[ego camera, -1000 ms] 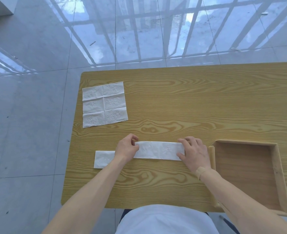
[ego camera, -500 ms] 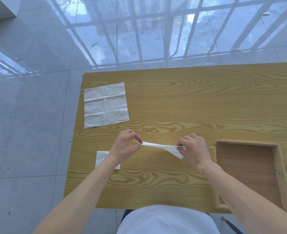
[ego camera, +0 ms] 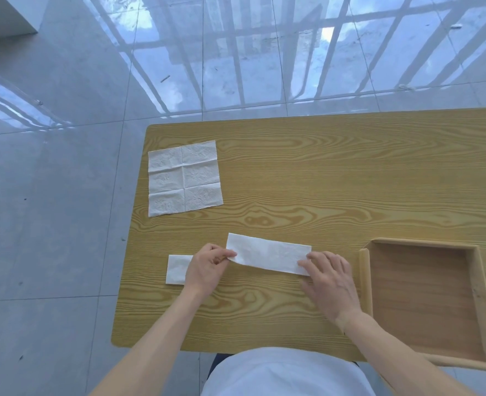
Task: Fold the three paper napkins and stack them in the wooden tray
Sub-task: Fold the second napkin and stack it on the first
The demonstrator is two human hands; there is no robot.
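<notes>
- The person's left hand (ego camera: 207, 267) is pinching the left end of a folded napkin strip (ego camera: 269, 257); the right hand (ego camera: 329, 284), fingers spread, is pressing its right end onto the wooden table (ego camera: 321, 172).
- A smaller folded napkin (ego camera: 177, 269) is lying partly under the left hand.
- The wooden tray (ego camera: 424, 304) is sitting empty at right.
- An unfolded napkin (ego camera: 184, 178) is lying farther back.
- Beyond, glossy grey floor tiles (ego camera: 50, 195) are reflecting window bars.

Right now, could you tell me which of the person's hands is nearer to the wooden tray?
The right. The right hand rests on the strip napkin's right end, just left of the wooden tray's left wall. The left hand pinches the strip's left end, farther away.
</notes>
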